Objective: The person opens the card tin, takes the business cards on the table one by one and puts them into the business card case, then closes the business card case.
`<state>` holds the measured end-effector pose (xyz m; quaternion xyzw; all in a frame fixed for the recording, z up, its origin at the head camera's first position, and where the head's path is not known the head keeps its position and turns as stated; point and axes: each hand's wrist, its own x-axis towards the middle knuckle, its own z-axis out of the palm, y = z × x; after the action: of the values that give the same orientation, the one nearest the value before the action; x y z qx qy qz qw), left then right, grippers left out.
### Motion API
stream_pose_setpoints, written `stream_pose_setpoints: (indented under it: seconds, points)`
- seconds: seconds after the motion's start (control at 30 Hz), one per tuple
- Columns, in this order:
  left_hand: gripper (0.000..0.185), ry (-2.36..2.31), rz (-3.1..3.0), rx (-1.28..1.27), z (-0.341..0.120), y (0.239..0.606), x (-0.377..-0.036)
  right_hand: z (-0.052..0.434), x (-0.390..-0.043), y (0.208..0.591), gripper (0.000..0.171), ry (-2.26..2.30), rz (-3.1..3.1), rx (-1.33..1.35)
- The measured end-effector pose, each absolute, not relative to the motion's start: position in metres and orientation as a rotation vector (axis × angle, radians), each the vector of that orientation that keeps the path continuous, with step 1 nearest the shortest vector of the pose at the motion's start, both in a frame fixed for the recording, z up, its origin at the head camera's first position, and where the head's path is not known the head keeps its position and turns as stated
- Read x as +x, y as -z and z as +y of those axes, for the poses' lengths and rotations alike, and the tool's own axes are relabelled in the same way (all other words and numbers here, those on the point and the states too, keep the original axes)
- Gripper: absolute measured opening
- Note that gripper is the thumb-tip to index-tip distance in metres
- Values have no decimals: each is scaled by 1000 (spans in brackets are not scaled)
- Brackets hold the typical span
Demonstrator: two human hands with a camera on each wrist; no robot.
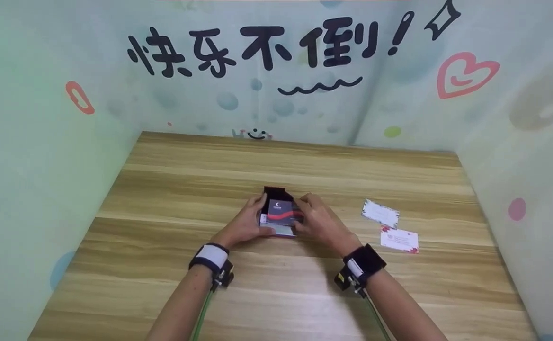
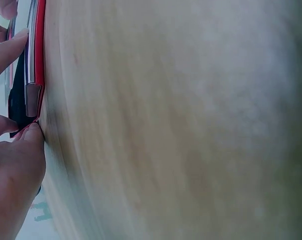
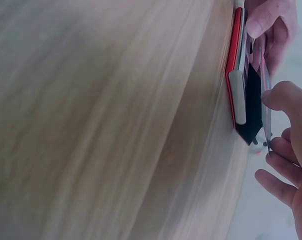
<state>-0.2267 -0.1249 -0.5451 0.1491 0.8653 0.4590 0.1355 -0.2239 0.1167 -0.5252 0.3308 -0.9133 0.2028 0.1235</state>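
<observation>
Care is best given to the alignment of the dark card (image 1: 280, 209) with the mouth of the small card case (image 1: 278, 222), which lies at the middle of the wooden table (image 1: 172, 199), well apart from two loose cards: a patterned card (image 1: 380, 213) and a red-cornered card (image 1: 399, 239) off to the right. As a judgement, the case should be kept pressed flat and steady from the left side while the card is kept level and square to the opening, so that its corners are not caught on the raised black flap (image 1: 276, 193) or on the case's red edge (image 3: 232, 65). The left hand (image 1: 244, 224) is seen with its fingers loosely bent around the left side of the case, a fingertip being laid against the red rim in the left wrist view, so the case is steadied rather than lifted. The right hand (image 1: 319, 221) is closed lightly on the dark card, which is pinched by its right edge between thumb and fingers; in the right wrist view a thin card edge is held upright just beside the case, the remaining fingers being left relaxed and apart below it. Whether the card is already partly seated in the case cannot be told from these views
</observation>
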Motion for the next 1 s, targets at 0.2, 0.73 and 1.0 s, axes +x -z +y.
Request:
stream_pose_setpoints:
  seconds: [0.2, 0.73, 1.0]
  points:
    - [111, -1329, 2539, 502, -126, 550, -228, 110, -226, 529, 57, -530, -2610, 1016]
    - [112, -1340, 2504, 434, -126, 546, -228, 100, -227, 529, 56, -581, -2741, 978]
    - [114, -1332, 2497, 426, -126, 546, -228, 101, -230, 530, 43, -640, -2755, 998]
